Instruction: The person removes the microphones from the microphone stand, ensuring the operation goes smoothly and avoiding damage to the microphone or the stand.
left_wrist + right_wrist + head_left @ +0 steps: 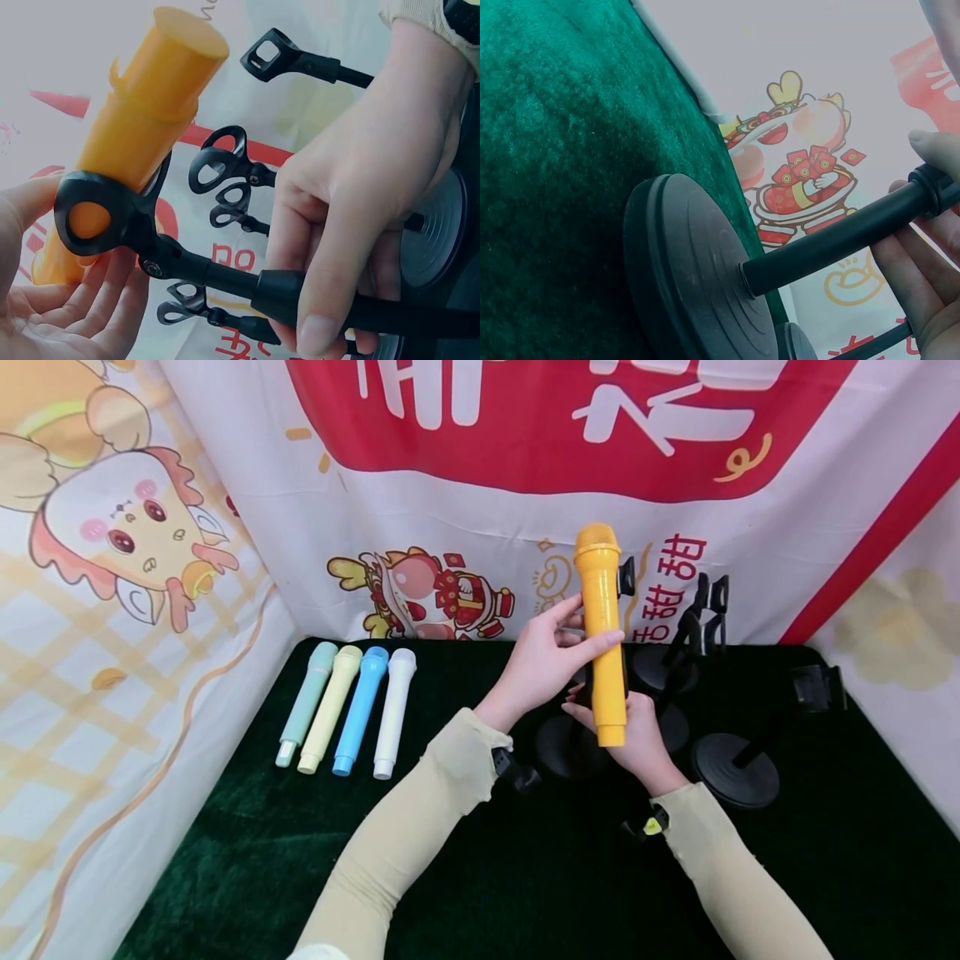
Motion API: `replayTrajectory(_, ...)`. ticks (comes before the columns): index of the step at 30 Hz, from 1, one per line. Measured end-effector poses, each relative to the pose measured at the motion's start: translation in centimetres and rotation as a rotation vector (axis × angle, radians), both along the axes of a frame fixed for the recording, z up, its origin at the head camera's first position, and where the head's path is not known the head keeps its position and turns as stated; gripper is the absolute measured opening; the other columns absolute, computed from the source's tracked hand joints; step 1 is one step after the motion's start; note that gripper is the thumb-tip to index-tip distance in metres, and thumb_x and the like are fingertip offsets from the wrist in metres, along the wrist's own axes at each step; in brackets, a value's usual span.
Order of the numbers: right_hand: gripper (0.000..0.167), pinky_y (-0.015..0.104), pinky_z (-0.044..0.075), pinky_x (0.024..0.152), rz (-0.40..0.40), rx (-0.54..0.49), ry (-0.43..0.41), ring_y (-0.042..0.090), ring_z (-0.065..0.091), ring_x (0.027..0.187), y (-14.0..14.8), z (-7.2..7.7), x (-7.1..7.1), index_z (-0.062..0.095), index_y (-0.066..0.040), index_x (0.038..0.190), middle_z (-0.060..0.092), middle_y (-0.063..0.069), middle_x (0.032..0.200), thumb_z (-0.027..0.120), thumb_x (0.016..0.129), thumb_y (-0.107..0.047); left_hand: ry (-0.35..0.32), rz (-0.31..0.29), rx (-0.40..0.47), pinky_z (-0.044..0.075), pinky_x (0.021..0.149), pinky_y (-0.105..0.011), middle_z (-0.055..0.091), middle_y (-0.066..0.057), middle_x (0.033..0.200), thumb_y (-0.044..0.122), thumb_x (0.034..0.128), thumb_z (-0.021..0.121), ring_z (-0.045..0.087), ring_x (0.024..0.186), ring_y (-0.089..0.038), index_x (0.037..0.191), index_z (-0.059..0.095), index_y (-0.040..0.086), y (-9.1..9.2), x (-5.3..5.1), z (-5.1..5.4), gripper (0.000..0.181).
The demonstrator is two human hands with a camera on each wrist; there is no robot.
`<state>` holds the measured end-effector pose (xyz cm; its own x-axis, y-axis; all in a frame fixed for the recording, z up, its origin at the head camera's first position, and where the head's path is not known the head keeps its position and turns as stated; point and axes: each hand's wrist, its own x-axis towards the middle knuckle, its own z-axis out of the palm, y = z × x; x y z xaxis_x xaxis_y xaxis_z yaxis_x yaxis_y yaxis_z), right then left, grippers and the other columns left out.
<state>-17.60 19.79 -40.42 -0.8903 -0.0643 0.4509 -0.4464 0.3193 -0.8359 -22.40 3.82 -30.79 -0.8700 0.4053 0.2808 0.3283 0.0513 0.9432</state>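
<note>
A yellow-orange microphone (602, 602) stands nearly upright in front of me, head end up. My left hand (534, 662) holds it from the left, thumb across its front. The left wrist view shows the microphone's body (142, 127) inside the black clip (139, 214) of a microphone stand. Lower down, my right hand (643, 737) grips that stand's pole (225, 279) just below the clip. The right wrist view shows the stand's round base (697, 270) at the pole's lower end, by the dark green cloth. In the head view the microphone hides most of the pole.
Green (309, 702), pale yellow (330, 708), blue (362, 710) and white (394, 714) microphones lie side by side on the green cloth (247, 852), left. More black stands (735, 770) with clips stand at the right. A printed curtain (450, 518) hangs behind the table.
</note>
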Motion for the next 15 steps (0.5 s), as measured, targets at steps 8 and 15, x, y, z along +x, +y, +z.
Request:
replayTrajectory(8, 0.02, 0.022, 0.051, 0.081, -0.008, 0.004, 0.019, 0.011, 0.066, 0.088, -0.1, 0.0, 0.1, 0.073, -0.001, 0.106, 0.075, 0.005, 0.098, 0.081, 0.089, -0.01, -0.054, -0.015, 0.093, 0.056, 0.088, -0.027, 0.065, -0.002, 0.12, 0.02, 0.092, 0.079, 0.068, 0.102, -0.01, 0.153, 0.045, 0.008, -0.2, 0.9, -0.6, 0.071)
replayTrajectory(15, 0.016, 0.026, 0.038, 0.058, -0.079, 0.052, 0.047, 0.012, 0.049, 0.062, -0.2, 0.2, 0.3, 0.07, -0.002, 0.091, 0.06, 0.003, 0.066, 0.084, 0.086, -0.008, -0.066, -0.032, 0.098, 0.054, 0.09, -0.026, 0.063, -0.003, 0.128, 0.016, 0.0911, 0.08, 0.066, 0.108, -0.011, 0.155, 0.043, 0.01, -0.5, 1.8, -0.4, 0.074)
